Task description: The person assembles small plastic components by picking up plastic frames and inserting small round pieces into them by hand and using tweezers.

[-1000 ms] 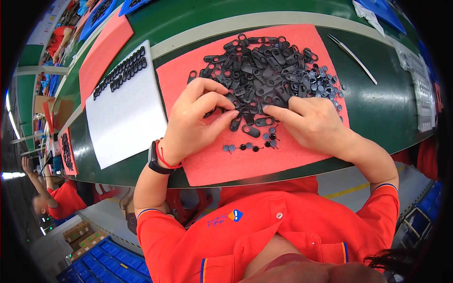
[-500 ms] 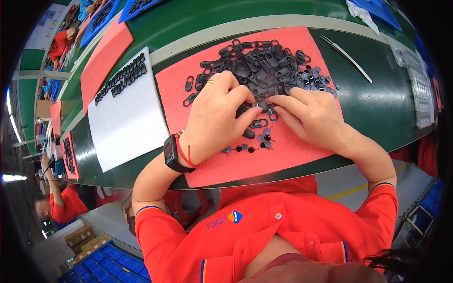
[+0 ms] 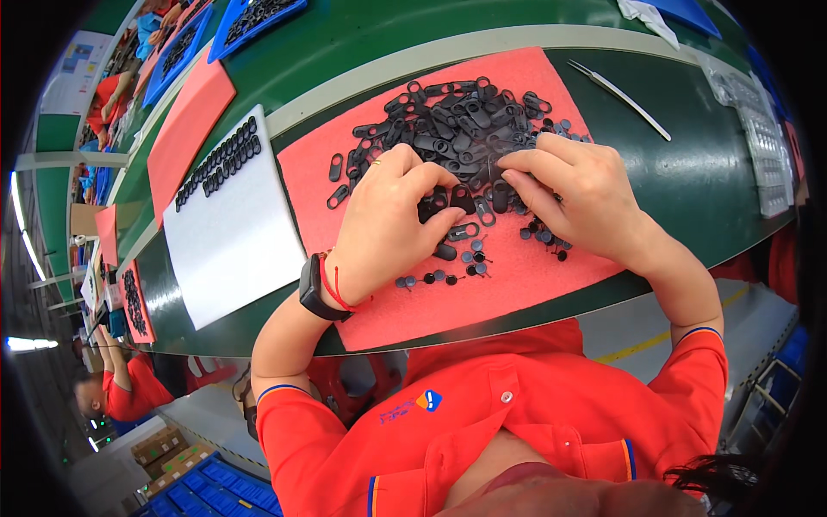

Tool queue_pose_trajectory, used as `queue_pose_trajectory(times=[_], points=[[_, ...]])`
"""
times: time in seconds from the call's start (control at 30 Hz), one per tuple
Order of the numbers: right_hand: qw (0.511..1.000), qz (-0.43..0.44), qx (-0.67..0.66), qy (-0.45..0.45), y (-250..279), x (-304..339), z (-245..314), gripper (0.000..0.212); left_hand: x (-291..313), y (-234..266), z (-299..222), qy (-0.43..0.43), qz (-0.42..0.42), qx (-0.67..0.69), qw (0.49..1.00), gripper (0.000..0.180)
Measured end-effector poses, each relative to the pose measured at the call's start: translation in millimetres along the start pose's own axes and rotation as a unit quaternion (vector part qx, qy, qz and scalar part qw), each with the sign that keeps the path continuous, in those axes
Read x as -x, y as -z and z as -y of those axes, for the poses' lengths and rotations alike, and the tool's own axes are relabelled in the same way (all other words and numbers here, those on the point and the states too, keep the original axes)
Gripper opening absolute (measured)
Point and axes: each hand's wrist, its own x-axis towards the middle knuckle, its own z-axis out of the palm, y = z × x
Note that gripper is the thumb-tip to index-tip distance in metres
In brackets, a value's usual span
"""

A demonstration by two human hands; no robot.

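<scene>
A heap of black plastic oval parts with ring-shaped ends [image 3: 452,129] lies on a pink foam mat [image 3: 379,319]. At the heap's near edge, my left hand [image 3: 388,207] is closed, with thumb and forefinger on a black plastic part [image 3: 463,200]. My right hand [image 3: 586,189] faces it from the right, its thumb and forefinger pinched together; what they hold is thin, dark and hard to make out. Small round dark discs [image 3: 541,234] lie below my right hand, and more small discs [image 3: 439,276] lie in front of my left hand.
To the left, a white foam sheet [image 3: 233,267] carries rows of black parts [image 3: 231,162]. Metal tweezers [image 3: 622,99] and a clear plastic tray [image 3: 767,159] lie on the right of the green table. Blue trays [image 3: 258,21] stand at the back. Another person [image 3: 129,388] sits far left.
My hands have drawn slightly apart; the right fingertips sit a little farther back. More small discs now show below my right hand. The whole view has shifted slightly.
</scene>
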Motion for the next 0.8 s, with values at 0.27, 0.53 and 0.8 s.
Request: queue_pose_trajectory(times=[0.27, 0.53, 0.8], points=[[1.0, 0.004, -0.006, -0.012, -2, 0, -1, 0.009, -4, 2, 7, 0.026, -0.006, 0.053, 0.998, 0.02], [1.0, -0.001, -0.007, -0.01, 1, -1, -4, 0.008, -5, 13, 4, 0.037, -0.052, 0.076, 0.995, 0.014], [1.0, 0.001, 0.001, -0.01, 0, 0, -4, 0.008, 0, 9, 1, 0.018, -0.059, 0.052, 0.997, 0.015]])
